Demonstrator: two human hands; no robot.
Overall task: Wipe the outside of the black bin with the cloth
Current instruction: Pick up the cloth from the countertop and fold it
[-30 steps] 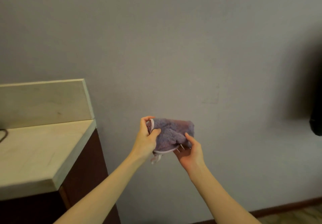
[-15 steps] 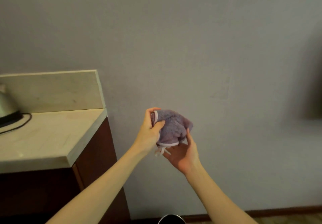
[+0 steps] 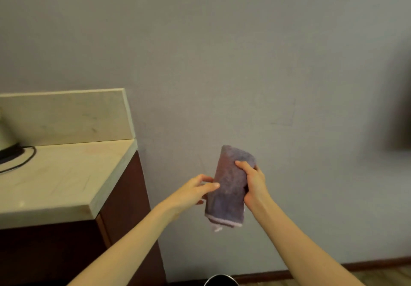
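A: What's the room like?

B: A plain grey wall (image 3: 222, 52) fills most of the view. At the far left a pale stone counter (image 3: 55, 181) with a raised back edge sits on a dark brown cabinet (image 3: 124, 219). A black cord (image 3: 21, 160) curls across the counter's left end.

A: And the hands?

B: Both are held out in front of the wall. The left hand (image 3: 192, 193) has its fingers loosely spread, the thumb tip touching the left edge of the cloth (image 3: 229, 188). I cannot tell whether it grips.

A: The cloth itself?

B: Purple, folded, hanging upright in the air, with a pale hem at the bottom. The right hand (image 3: 253, 183) is closed around its right side, fingers curled over the front.

A: The bin?

B: Only a dark rounded rim (image 3: 220, 280) shows at the bottom edge, below the cloth and well apart from it.
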